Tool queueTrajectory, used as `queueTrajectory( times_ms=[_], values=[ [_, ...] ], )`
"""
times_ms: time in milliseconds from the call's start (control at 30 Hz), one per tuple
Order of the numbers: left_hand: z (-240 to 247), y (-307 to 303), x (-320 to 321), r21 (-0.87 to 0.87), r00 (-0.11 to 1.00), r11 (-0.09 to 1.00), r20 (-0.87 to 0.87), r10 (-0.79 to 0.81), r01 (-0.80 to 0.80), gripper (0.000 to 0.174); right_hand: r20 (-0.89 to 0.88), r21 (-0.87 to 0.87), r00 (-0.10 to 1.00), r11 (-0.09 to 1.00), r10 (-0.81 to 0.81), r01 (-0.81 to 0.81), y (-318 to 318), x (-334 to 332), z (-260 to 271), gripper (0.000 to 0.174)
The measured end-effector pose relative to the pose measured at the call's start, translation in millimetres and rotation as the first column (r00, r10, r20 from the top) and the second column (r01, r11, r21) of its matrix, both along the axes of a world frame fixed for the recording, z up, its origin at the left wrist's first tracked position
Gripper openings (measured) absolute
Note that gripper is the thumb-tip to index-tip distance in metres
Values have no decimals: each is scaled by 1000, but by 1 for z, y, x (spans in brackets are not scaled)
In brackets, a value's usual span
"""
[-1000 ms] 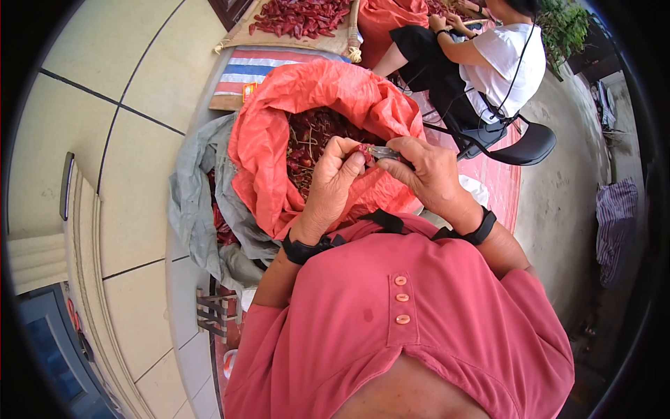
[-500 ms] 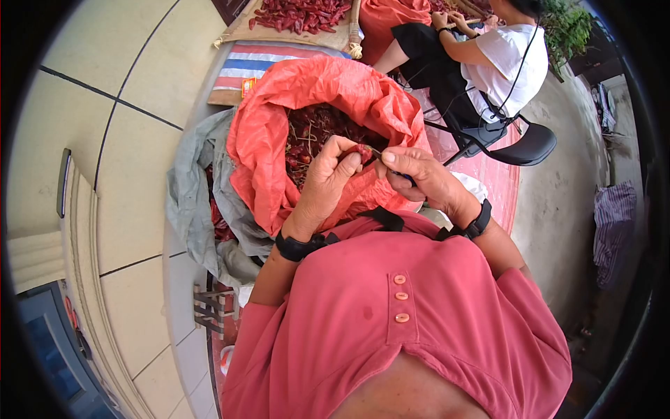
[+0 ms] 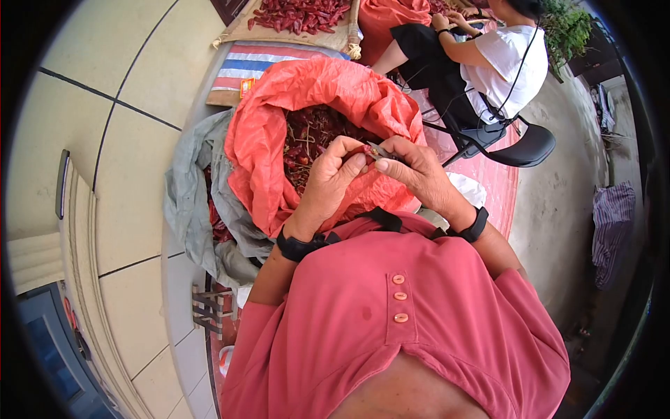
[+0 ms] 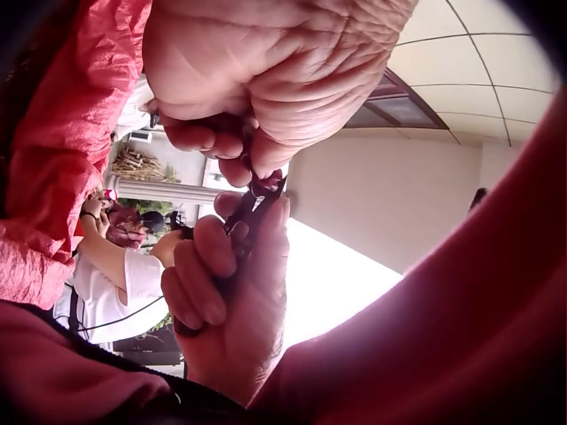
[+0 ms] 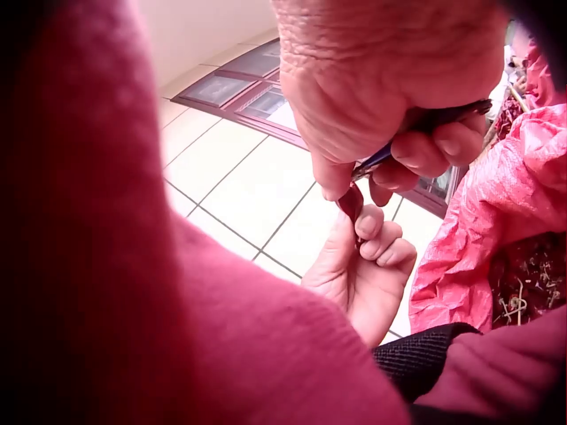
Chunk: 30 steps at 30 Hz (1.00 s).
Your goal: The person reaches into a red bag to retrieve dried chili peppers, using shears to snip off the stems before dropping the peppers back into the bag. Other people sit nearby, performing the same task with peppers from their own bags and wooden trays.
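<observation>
My left hand (image 3: 330, 180) pinches a dried red chili pepper (image 5: 351, 202) between thumb and curled fingers. Facing it, my right hand (image 3: 424, 177) grips small scissors (image 5: 377, 159) with a touch of blue on the handle. The scissors' pale metal tip lies right at the chili's end in the head view. Both hands are held over the near rim of a red woven sack (image 3: 255, 157). Inside the sack lie dark dried chilies (image 3: 317, 129) with straw-coloured stems. Fingers hide much of the chili and the scissors' handle.
A grey sack (image 3: 195, 167) with more chilies leans at the left. Beyond are a striped mat (image 3: 258, 68) and a tray of red chilies (image 3: 296, 17). Another person (image 3: 506, 63) sits on a black chair (image 3: 523, 145) at the upper right.
The scissors' metal end showed broadly between the hands at first, then turned into a thin dark line at the chili, and now shows pale again. The left hand keeps its pinch.
</observation>
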<state>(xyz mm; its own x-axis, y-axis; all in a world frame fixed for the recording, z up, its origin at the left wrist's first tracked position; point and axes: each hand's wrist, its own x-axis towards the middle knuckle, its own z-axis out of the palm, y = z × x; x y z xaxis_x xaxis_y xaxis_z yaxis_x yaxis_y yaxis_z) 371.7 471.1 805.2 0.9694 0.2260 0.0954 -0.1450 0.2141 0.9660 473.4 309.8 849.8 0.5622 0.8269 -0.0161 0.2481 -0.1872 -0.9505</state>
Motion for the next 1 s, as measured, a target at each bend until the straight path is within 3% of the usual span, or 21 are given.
queueTrajectory(
  times_ms=[133, 333, 533, 633, 733, 833, 1000],
  values=[
    [-1, 1, -1, 79, 1000, 997, -14, -10, 11, 11, 246, -106, 969, 994, 24, 2, -1, 2, 2, 33],
    [-3, 1, 1, 14, 999, 999, -26, -38, 39, 11, 468, -63, 884, 997, -8, 42, -2, 0, -3, 33],
    [-4, -1, 3, -49, 998, 998, -51, -45, 42, 9, 397, -104, 918, 994, 15, 29, -4, 1, -7, 32],
    [5, 0, 3, 163, 995, 983, -61, -77, 86, 8, 358, -71, 934, 997, 22, 4, -2, -1, -6, 30],
    [-1, -1, 5, 3, 994, 996, -56, -91, 92, 8, 545, -68, 838, 997, 13, 28, 0, 0, -9, 29],
    [-3, -2, 6, -35, 992, 993, -41, -118, 117, 8, 610, -11, 792, 999, -18, 32, -1, 1, -16, 27],
    [-14, -2, 12, -57, 985, 985, -44, -165, 162, 8, 564, -22, 825, 999, -27, 47, -3, 2, -30, 22]
  ],
)
